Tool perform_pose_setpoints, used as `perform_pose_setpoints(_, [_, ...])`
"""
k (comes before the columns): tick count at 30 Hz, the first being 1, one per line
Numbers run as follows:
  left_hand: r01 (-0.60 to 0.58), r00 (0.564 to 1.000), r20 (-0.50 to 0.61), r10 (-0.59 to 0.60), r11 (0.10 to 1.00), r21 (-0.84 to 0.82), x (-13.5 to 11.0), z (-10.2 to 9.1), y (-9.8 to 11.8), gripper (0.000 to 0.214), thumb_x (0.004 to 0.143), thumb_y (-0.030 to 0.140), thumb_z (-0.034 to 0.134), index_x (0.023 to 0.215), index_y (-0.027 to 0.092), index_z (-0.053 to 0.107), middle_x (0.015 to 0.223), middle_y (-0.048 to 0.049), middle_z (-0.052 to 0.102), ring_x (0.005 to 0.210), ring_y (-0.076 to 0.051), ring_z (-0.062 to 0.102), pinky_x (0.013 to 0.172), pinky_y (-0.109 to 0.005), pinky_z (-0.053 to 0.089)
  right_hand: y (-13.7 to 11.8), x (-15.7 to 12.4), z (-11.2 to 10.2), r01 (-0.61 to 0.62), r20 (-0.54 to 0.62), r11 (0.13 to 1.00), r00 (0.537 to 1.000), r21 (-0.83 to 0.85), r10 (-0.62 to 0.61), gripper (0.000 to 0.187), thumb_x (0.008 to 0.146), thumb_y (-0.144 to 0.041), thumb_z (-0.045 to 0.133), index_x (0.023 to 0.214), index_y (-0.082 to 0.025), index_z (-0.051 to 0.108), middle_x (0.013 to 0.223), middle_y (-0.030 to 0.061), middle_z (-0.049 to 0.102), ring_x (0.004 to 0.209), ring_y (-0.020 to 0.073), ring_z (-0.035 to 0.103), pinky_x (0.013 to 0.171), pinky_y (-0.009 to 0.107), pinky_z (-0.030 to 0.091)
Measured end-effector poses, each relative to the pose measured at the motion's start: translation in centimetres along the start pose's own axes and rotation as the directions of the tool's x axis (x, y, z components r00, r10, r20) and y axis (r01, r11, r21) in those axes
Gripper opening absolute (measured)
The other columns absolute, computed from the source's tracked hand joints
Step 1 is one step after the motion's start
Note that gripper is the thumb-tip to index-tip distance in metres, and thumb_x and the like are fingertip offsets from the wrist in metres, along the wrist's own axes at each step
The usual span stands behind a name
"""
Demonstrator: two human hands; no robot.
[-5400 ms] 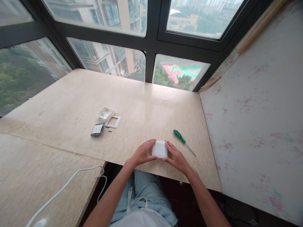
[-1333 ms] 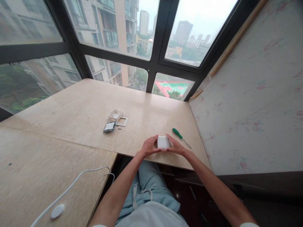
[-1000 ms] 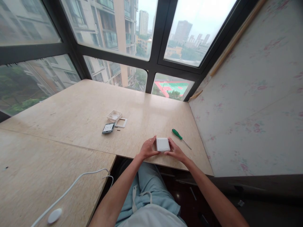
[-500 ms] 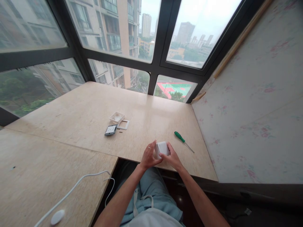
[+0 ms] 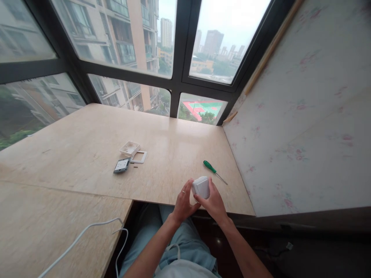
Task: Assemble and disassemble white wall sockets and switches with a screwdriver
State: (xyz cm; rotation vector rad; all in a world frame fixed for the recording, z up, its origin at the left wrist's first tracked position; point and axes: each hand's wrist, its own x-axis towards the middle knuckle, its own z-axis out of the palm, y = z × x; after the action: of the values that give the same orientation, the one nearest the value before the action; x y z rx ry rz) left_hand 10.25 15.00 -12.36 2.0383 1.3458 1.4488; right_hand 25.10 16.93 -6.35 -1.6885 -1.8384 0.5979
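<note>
Between both hands, just over the counter's front edge, is a white square box [image 5: 201,187] that looks like a wall switch in its mounting box. My left hand [image 5: 183,202] grips its left side. Along the right edge and lower corner, my right hand [image 5: 213,199] has its fingers and thumb pressed. Just beyond lies a screwdriver [image 5: 211,167] with a green handle, its shaft pointing right and towards me. Farther left are an open white mounting box [image 5: 130,148], a white square frame [image 5: 139,157], a grey-edged socket or switch insert [image 5: 122,165] and two small screws [image 5: 135,166].
The pale marble-patterned counter [image 5: 174,146] reaches back to dark-framed windows [image 5: 174,96]. A floral-papered wall [image 5: 278,170] bounds it on the right. At the lower left a white cable [image 5: 87,231] runs across the counter and hangs over its edge.
The white box has been turned and tilted between my hands, which still hold it. The camera's view has shifted to the right, so the counter things appear farther left.
</note>
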Motion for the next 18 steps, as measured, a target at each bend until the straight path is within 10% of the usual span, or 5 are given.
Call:
perform_pose_setpoints(10, [0.164, 0.972, 0.194, -0.131, 0.973, -0.165, 1.6, 4.6, 4.4, 0.097, 0.081, 0.023, 0.063, 0.152, 0.024, -0.002, 0.157, -0.0168, 0.019, 0.143, -0.03, 0.029, 0.109, -0.052, 0.041, 0.8, -0.8, -3.1, -0.264, -0.296, 0.948, 0.933, -0.178, 0.204, 0.106, 0.071, -0.051, 0.069, 0.149, 0.002, 0.021, 0.131, 0.0264, 0.052, 0.121, 0.0378, 0.051, 0.092, 0.045, 0.048])
perform_pose_setpoints(18, [-0.032, 0.949, 0.312, 0.053, 0.997, -0.072, 4.9, 8.0, 5.6, 0.106, 0.071, 0.012, 0.066, 0.153, 0.019, -0.001, 0.151, -0.0207, 0.03, 0.14, -0.034, 0.031, 0.11, -0.055, 0.037, 3.7, -0.4, -5.8, -0.347, -0.316, 0.886, 0.916, -0.309, 0.248, 0.104, 0.072, -0.048, 0.068, 0.145, 0.01, 0.022, 0.12, 0.0289, 0.057, 0.112, 0.039, 0.055, 0.093, 0.043, 0.045])
